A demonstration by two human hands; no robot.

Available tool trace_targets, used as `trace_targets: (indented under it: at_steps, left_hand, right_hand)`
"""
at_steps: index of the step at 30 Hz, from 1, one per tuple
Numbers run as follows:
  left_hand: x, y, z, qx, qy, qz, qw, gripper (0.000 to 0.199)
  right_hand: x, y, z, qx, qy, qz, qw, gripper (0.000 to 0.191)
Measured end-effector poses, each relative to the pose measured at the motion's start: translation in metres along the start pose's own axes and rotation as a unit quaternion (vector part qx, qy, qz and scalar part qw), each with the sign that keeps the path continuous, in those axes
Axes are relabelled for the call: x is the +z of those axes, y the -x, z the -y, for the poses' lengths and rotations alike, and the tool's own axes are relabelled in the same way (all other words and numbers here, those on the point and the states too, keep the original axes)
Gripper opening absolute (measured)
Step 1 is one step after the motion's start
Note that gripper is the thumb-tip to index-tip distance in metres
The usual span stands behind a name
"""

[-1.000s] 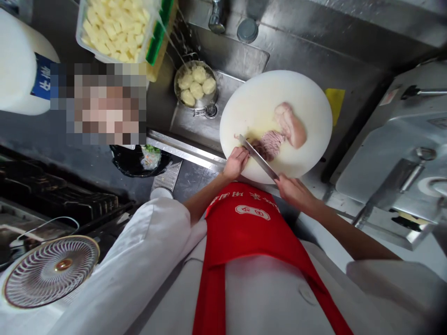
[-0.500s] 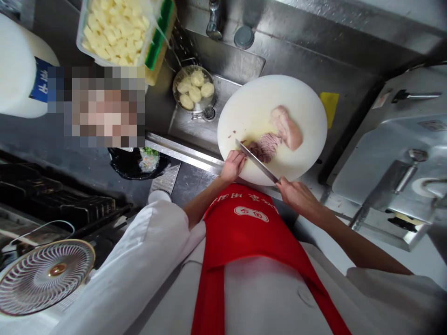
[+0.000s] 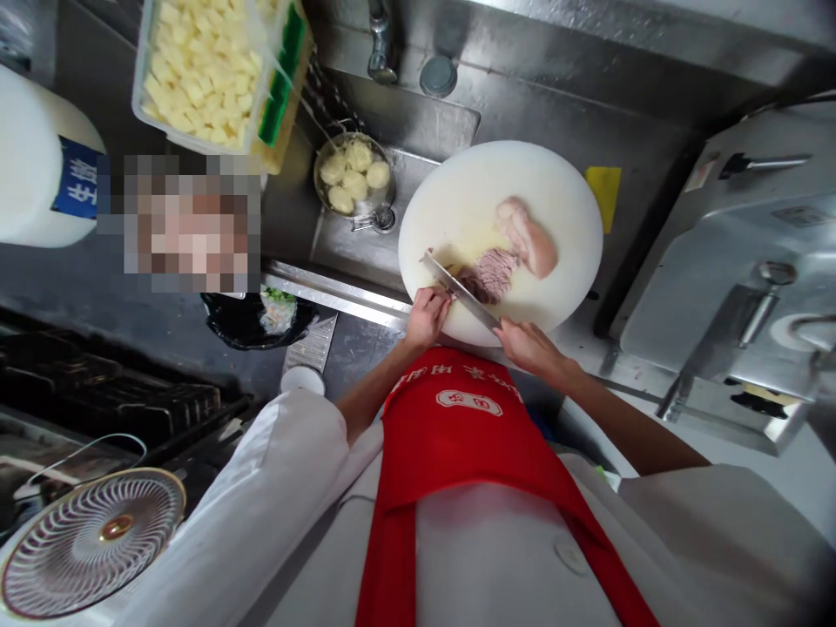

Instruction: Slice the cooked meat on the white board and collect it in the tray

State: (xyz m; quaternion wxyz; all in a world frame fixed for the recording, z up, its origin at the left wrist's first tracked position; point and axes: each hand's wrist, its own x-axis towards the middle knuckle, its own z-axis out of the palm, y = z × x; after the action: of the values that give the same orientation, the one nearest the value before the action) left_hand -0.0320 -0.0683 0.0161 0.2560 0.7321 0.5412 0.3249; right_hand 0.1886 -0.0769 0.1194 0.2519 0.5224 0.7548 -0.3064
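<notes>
While a long knife with a flat grey metal blade (image 3: 462,294) is held by its handle in the right hand (image 3: 526,342), the fingers of that hand are wrapped shut around it. The blade is slanted over a big, round, white cutting board (image 3: 457,192), with its tip pointed away and to the left. Just beside the blade, the left hand (image 3: 428,315) is set down near the board's close edge. Its fingers are bent and kept together, but whether a bit of meat is pinched under them cannot be told.

On the board, a small heap of pinkish-brown cut meat (image 3: 495,272) is seen just past the knife. Next to the heap, a long, smooth, pale pink lump of meat (image 3: 528,239) is laid farther back and to the right. Part of a shiny steel sink (image 3: 333,252) is covered by the board. In the sink, pale yellow, round peeled potatoes (image 3: 353,185) are held in a round metal pot (image 3: 375,200).
</notes>
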Motion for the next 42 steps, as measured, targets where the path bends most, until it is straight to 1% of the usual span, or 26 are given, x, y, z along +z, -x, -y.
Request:
trace_targets:
  at_steps: [3, 6, 9, 12, 17, 21, 23, 27, 29, 31, 33, 35, 36, 38, 40, 42]
  left_hand:
    - [0.001, 0.001, 0.0, 0.002, -0.007, 0.019, 1.0, 0.025]
    - [0.003, 0.002, 0.001, 0.007, -0.014, 0.03, 0.999, 0.025]
    - [0.005, 0.003, 0.003, 0.008, -0.026, 0.032, 0.999, 0.026]
    - [0.006, 0.005, 0.006, 0.013, -0.034, 0.031, 0.999, 0.027]
    - [0.008, 0.007, 0.009, 0.016, -0.033, 0.014, 0.999, 0.027]
    - [0.008, 0.008, 0.01, 0.003, -0.017, 0.026, 1.0, 0.027]
    - [0.008, 0.008, 0.01, -0.002, -0.01, 0.032, 0.999, 0.028]
    - [0.009, 0.009, 0.012, -0.003, -0.002, 0.027, 1.0, 0.029]
    - [0.009, 0.009, 0.013, 0.004, -0.009, 0.022, 1.0, 0.028]
    - [0.01, 0.009, 0.014, 0.02, -0.017, 0.011, 1.0, 0.026]
    - [0.01, 0.009, 0.015, 0.032, -0.02, 0.002, 0.999, 0.024]
    - [0.01, 0.009, 0.015, 0.034, -0.02, 0.0, 0.999, 0.024]
    - [0.01, 0.009, 0.016, 0.03, -0.021, 0.004, 0.999, 0.025]
    - [0.01, 0.01, 0.017, 0.021, -0.029, 0.011, 0.999, 0.025]
    - [0.01, 0.011, 0.017, 0.023, -0.037, 0.006, 0.999, 0.025]
    - [0.01, 0.012, 0.018, 0.032, -0.041, -0.004, 0.999, 0.024]
  right_hand:
    - [0.0, 0.012, -0.007, 0.017, 0.015, -0.014, 1.0, 0.037]
    - [0.009, 0.031, -0.007, 0.01, 0.039, -0.024, 0.999, 0.033]
    - [0.02, 0.048, -0.002, -0.009, 0.047, -0.009, 0.999, 0.029]
    - [0.023, 0.053, 0.002, -0.006, 0.043, 0.009, 0.999, 0.028]
    - [0.016, 0.052, 0.003, -0.012, 0.036, 0.009, 0.999, 0.029]
    - [0.019, 0.052, 0.001, -0.005, 0.028, 0.029, 0.999, 0.027]
    - [0.019, 0.041, 0.003, -0.011, 0.021, 0.026, 0.999, 0.027]
    - [0.013, 0.007, 0.011, -0.03, 0.007, -0.013, 0.999, 0.03]
    - [0.01, 0.004, 0.011, -0.03, 0.007, -0.024, 0.999, 0.028]
    - [0.011, 0.018, 0.007, -0.028, 0.012, -0.024, 0.999, 0.027]
    - [0.015, 0.04, 0.002, -0.024, 0.018, -0.019, 0.999, 0.025]
    - [0.019, 0.06, -0.001, -0.016, 0.02, -0.001, 1.0, 0.023]
    - [0.021, 0.064, -0.002, -0.012, 0.017, 0.011, 1.0, 0.023]
    - [0.023, 0.061, 0.002, -0.004, 0.008, 0.03, 1.0, 0.023]
    - [0.021, 0.042, 0.008, -0.012, -0.002, 0.027, 1.0, 0.027]
    - [0.017, 0.019, 0.014, -0.03, -0.011, 0.004, 0.999, 0.031]
